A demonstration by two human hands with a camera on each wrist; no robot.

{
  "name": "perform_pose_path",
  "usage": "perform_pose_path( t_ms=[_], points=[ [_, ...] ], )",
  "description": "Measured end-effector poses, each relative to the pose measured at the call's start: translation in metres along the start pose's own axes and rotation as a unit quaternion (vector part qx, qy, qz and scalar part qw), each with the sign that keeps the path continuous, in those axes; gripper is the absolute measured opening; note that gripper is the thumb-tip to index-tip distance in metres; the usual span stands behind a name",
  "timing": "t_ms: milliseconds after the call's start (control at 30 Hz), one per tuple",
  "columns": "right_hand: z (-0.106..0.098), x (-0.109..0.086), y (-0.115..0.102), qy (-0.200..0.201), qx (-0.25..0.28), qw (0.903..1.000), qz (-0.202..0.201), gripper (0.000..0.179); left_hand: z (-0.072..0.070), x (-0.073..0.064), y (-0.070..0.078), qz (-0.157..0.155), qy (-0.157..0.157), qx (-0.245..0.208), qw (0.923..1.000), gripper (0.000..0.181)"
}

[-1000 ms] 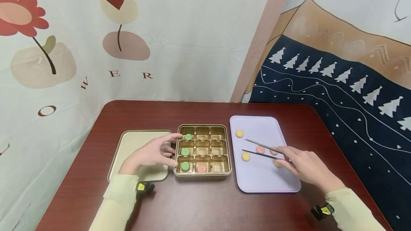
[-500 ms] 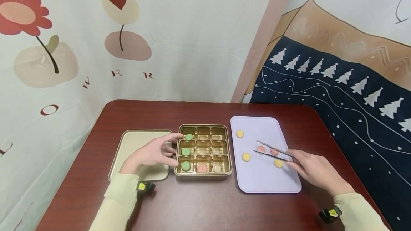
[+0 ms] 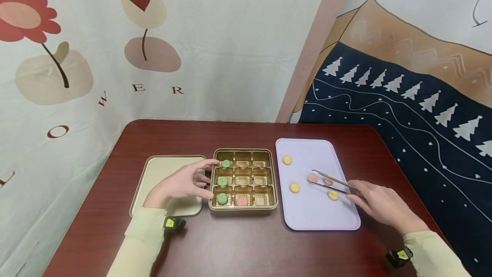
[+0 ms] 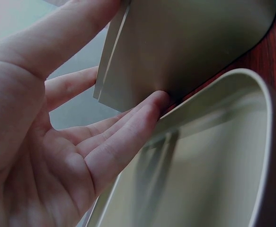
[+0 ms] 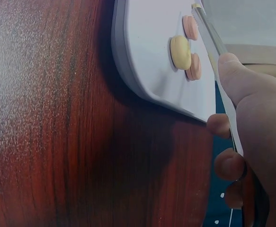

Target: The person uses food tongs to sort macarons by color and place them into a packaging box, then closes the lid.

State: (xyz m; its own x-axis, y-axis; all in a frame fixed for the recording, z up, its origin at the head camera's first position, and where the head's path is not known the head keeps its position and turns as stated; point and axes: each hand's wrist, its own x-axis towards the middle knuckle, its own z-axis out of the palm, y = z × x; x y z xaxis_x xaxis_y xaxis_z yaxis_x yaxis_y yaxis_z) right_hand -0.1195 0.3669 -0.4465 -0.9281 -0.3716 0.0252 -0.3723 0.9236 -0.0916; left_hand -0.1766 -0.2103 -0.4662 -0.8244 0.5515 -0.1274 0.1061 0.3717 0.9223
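My right hand (image 3: 378,202) holds metal tongs (image 3: 341,181), low over the lilac tray (image 3: 315,219). The tong tips stand on either side of a pink macaron (image 3: 312,178); whether they touch it I cannot tell. A second pink macaron (image 5: 193,68) and a yellow macaron (image 5: 180,52) lie nearby. With fingers spread, my left hand (image 3: 180,185) touches the left wall of a gold sectioned box (image 3: 243,210). Three green macarons (image 3: 222,181) fill the box's left column. One pink macaron (image 3: 241,201) sits in the front middle compartment.
A pale gold lid (image 3: 153,170) lies left of the box, partly under my left hand. Two more yellow macarons (image 3: 294,187) are on the tray's left side. All stands on a dark red-brown wooden table (image 3: 238,247), with patterned curtains (image 3: 230,54) behind.
The tongs moved right across the tray with my right hand, and their tips drew closer together around the pink macaron. My left hand stayed at the box.
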Motion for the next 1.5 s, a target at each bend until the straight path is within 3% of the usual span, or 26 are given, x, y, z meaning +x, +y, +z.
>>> perform_pose_path(
  t_ms=[533, 1500],
  points=[
    [-0.0032, 0.0032, -0.0037, 0.001, -0.007, 0.9999, -0.014, 0.036, -0.0012, 0.0011, 0.0003, 0.001, 0.002, 0.009, 1.0, 0.1],
    [0.0017, 0.0048, -0.0073, -0.003, 0.01, 0.9999, 0.0, 0.038, -0.0001, 0.0011, -0.005, 0.003, 0.002, 0.003, 1.0, 0.098]
  ],
)
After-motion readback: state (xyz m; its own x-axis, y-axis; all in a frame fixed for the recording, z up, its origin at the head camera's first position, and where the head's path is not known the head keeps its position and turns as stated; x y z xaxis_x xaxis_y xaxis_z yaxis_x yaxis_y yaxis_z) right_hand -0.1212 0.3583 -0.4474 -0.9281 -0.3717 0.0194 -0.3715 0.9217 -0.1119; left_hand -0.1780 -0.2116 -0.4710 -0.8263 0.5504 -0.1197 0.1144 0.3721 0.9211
